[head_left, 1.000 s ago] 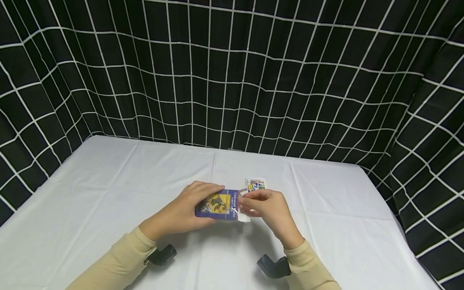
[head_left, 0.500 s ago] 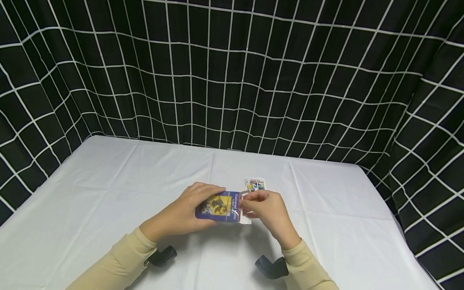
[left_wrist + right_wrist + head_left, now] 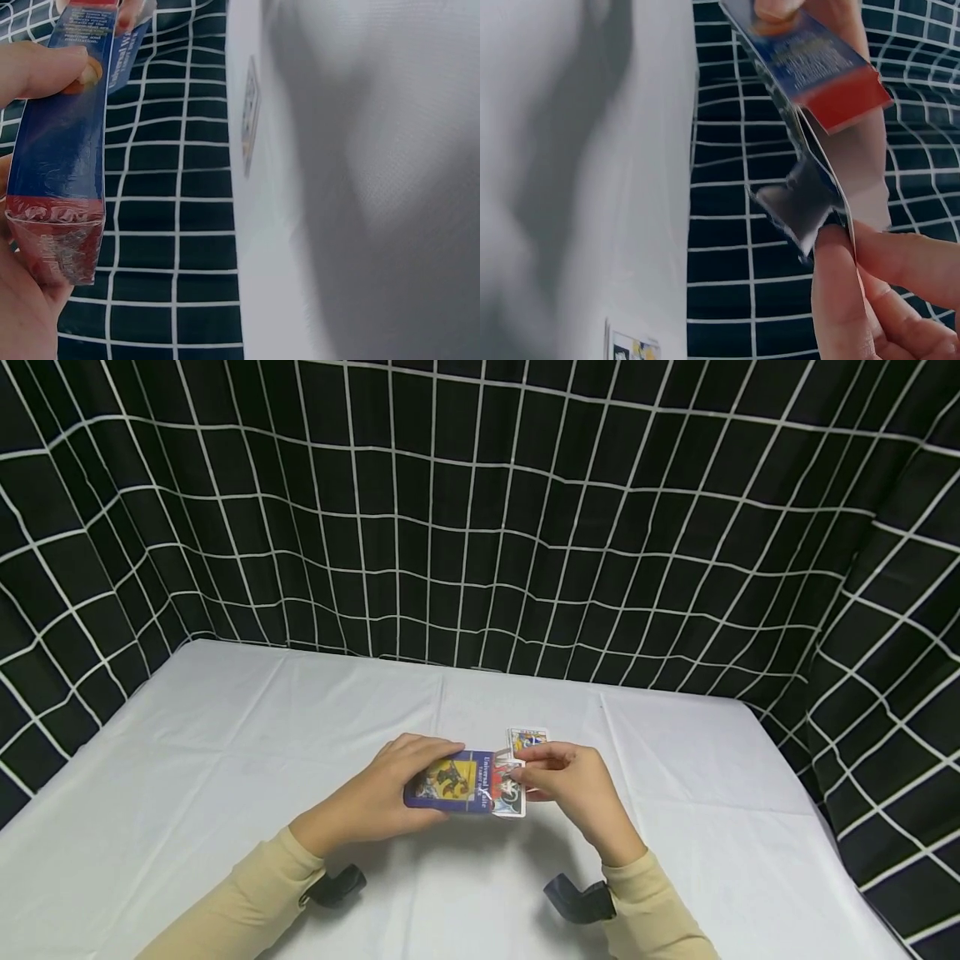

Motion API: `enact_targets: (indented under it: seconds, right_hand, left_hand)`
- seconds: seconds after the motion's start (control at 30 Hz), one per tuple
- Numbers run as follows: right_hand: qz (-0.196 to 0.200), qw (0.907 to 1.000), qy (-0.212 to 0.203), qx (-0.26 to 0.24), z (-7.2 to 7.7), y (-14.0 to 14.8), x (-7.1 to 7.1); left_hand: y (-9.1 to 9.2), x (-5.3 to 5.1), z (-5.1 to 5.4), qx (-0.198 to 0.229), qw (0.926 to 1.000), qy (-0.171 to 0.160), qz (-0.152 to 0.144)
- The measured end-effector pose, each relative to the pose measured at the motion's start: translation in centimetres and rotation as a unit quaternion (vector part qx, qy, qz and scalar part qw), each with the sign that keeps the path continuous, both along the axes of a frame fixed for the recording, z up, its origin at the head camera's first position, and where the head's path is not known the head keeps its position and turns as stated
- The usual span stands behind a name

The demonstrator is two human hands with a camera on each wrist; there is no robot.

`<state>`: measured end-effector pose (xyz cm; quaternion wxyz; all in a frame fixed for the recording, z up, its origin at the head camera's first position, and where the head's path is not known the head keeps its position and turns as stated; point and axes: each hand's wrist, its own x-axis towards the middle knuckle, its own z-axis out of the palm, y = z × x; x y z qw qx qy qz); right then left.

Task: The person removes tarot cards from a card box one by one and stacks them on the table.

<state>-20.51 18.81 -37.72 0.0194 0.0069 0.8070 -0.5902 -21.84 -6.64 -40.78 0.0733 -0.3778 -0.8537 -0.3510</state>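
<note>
My left hand (image 3: pixel 382 789) grips a blue tarot deck box (image 3: pixel 450 781) above the table, its yellow picture facing up. In the left wrist view the thumb presses the narrow side of the box (image 3: pixel 64 142). From the box's right end a tarot card (image 3: pixel 510 795) sticks partway out. My right hand (image 3: pixel 577 789) pinches that card between thumb and fingers. Below the card, in the right wrist view, hangs a loose greyish flap (image 3: pixel 795 202). Whether more cards are inside the box is hidden.
A small pile of tarot cards (image 3: pixel 527 737) lies face up on the white tablecloth (image 3: pixel 300 727), just behind my right fingers and partly covered by them. A black curtain with a white grid (image 3: pixel 465 527) closes off the back and sides.
My right hand has moved slightly right, drawing the card partway from the box, so its coloured face now shows. My left hand and the box have stayed nearly still.
</note>
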Motion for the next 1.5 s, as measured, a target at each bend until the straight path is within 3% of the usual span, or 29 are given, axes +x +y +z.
enact_targets:
  seconds: [0.3,0.77,1.27,1.5]
  right_hand:
    - [0.023,0.9994,0.014,0.02,0.5,1.4,-0.2]
    - [0.012,0.9971,0.006,0.075,1.6,3.7,-0.5]
    - [0.044,0.9943,-0.004,0.097,2.6,6.0,-0.5]
    - [0.084,0.9914,-0.023,0.098,2.6,6.5,-0.3]
  left_hand:
    - [-0.2,-0.1,0.0,0.004,1.0,-0.002,0.002]
    - [-0.5,-0.3,0.3,0.002,0.9999,-0.009,0.014]
    - [-0.7,-0.6,0.7,0.003,0.9995,-0.023,0.02]
    - [-0.9,-0.6,0.7,0.008,0.9995,-0.022,0.022]
